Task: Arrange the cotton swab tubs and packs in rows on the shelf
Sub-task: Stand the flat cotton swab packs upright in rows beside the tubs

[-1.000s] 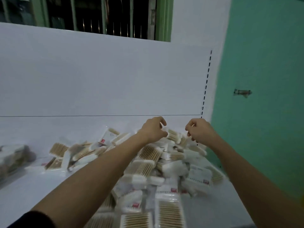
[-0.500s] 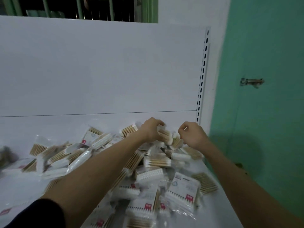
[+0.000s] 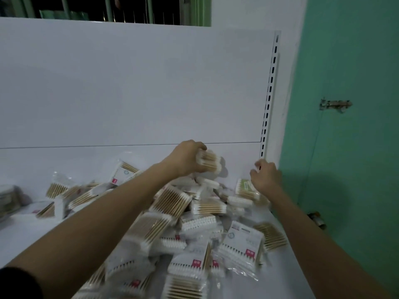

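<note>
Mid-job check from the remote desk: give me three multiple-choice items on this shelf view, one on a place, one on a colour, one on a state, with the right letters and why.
1. Where is the left hand?
A. above the back of the pile, near the back panel
B. at the front edge of the shelf
C. on the door latch

2. What colour is the door to the right of the shelf?
A. red
B. green
C. black

3. How do the swab packs lie?
A. in neat rows
B. in a loose heap
C. stacked in one upright column

Answers:
1 A, the hand grips a held pack just in front of the white back panel.
2 B, the door surface is plainly green.
3 B, the packs overlap at mixed angles with no row formed.
</note>
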A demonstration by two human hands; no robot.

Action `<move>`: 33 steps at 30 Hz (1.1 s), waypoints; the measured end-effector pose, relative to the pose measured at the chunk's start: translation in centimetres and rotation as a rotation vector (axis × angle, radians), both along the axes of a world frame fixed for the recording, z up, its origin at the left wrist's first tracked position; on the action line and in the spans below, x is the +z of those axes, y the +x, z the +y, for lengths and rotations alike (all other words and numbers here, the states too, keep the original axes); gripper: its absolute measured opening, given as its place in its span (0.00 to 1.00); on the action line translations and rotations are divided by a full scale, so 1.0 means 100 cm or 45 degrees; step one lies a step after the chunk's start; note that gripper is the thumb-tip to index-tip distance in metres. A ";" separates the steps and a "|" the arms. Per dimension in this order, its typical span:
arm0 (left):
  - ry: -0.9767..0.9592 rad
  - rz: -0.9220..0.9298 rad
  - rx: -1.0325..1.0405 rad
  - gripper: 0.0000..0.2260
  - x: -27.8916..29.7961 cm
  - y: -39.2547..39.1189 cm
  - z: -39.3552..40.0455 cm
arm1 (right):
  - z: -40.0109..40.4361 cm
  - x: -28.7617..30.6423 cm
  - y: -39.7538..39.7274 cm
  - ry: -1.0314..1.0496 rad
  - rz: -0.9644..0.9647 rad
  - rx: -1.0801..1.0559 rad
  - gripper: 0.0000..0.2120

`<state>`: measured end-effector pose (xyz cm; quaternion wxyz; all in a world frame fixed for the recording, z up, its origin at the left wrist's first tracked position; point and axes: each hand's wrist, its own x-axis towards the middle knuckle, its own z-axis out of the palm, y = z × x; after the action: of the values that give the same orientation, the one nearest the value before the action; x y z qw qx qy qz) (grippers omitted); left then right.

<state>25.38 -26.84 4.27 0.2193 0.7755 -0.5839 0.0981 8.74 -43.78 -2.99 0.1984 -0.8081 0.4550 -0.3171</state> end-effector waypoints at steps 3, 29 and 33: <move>-0.021 0.029 -0.033 0.28 -0.001 0.002 0.013 | -0.004 -0.024 -0.001 0.187 0.257 0.133 0.18; -0.386 0.690 -0.189 0.21 -0.005 0.048 0.165 | 0.177 0.062 0.083 0.724 -0.635 1.092 0.17; -0.382 0.668 -0.133 0.23 0.001 0.069 0.217 | 0.229 0.077 0.110 0.346 -0.416 1.096 0.17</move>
<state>32.23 -5.13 4.33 0.4794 0.7023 -0.5254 -0.0317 19.72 -20.93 4.70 0.4845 -0.8294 0.0794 -0.2665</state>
